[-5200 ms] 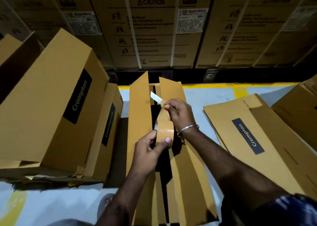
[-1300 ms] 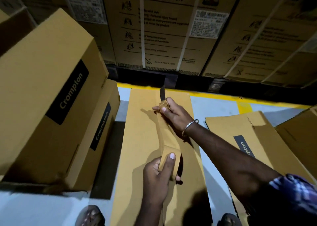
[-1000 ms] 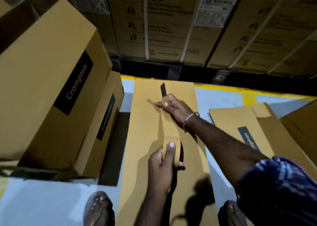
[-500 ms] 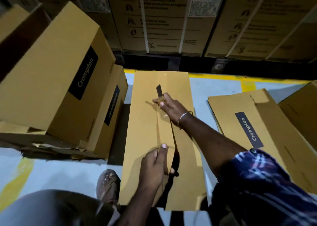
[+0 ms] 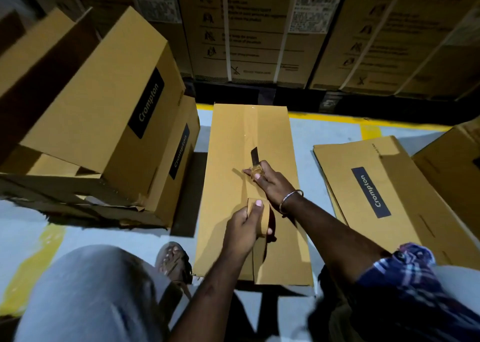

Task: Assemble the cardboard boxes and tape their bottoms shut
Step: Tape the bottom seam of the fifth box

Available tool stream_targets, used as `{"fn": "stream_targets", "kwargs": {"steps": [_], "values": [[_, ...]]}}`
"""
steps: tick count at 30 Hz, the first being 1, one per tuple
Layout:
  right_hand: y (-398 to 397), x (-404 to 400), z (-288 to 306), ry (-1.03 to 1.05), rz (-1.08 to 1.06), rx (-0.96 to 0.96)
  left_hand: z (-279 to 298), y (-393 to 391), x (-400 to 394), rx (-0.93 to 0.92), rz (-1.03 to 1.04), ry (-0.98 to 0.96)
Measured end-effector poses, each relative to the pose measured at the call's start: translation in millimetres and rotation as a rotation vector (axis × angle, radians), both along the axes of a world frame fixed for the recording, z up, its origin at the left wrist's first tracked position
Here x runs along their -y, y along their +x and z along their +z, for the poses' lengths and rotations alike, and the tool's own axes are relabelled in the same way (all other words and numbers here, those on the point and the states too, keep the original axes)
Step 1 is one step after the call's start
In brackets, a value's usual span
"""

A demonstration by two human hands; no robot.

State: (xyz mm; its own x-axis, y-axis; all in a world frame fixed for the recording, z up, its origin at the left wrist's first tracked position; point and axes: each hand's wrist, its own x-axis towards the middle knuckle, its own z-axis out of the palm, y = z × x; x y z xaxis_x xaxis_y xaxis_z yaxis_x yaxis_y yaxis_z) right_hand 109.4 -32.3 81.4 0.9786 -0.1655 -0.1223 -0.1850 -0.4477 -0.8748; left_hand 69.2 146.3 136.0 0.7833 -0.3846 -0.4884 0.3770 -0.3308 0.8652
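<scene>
- The box (image 5: pixel 253 193) being taped sits on the floor (image 5: pixel 324 131) right in front of the person, bottom face up, long axis running straight away from them toward the stacked cartons (image 5: pixel 259 29) at the back.
- The center seam runs along that same long axis. A strip of tape looks already laid on the far half of the box, though I can't tell exactly where it ends.
- Right hand (image 5: pixel 270 180) is on the seam about mid-box, fingers curled round a small blade (image 5: pixel 254 155) with bunched tape at its base, blade pointing toward the far end.
- Left hand (image 5: pixel 244 227) is nearer the person, just behind the right one, gripping the tape roll (image 5: pixel 259 218) with thumb on top. The two hands line up along the seam.
- So the untaped stretch lies on the near side of the roll. My guess: the roll has to travel back along the seam toward the near edge, and the left hand is the one placed for it.
- Left of the box, two assembled Crompton boxes (image 5: pixel 104 102) lean together; right of it, a flat Crompton carton (image 5: pixel 376 198) waits on the floor.
</scene>
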Motion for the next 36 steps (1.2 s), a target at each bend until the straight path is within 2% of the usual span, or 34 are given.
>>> {"fn": "stream_targets", "kwargs": {"steps": [4,9,12,15,22,27,36], "values": [[3,-1,3,-0.025,-0.016,-0.038,3,-16,-21,-0.05,-0.039,0.062],[10,2,12,-0.045,-0.013,-0.095,16,-81,-62,-0.279,-0.078,0.125],[11,0,10,-0.064,0.006,-0.099,1,-89,-72,-0.327,-0.045,0.204],[12,-1,10,-0.062,0.01,-0.109,-16,-89,-73,-0.349,0.013,0.175],[-40,-17,9,0.025,-0.013,-0.053,-50,-86,-57,-0.21,0.037,0.153],[-85,-26,5,0.011,0.077,-0.019,-44,-52,-29,-0.109,0.034,0.097],[-94,-24,-1,-0.077,0.065,0.016,-53,-26,-26,-0.095,-0.033,0.049]]}}
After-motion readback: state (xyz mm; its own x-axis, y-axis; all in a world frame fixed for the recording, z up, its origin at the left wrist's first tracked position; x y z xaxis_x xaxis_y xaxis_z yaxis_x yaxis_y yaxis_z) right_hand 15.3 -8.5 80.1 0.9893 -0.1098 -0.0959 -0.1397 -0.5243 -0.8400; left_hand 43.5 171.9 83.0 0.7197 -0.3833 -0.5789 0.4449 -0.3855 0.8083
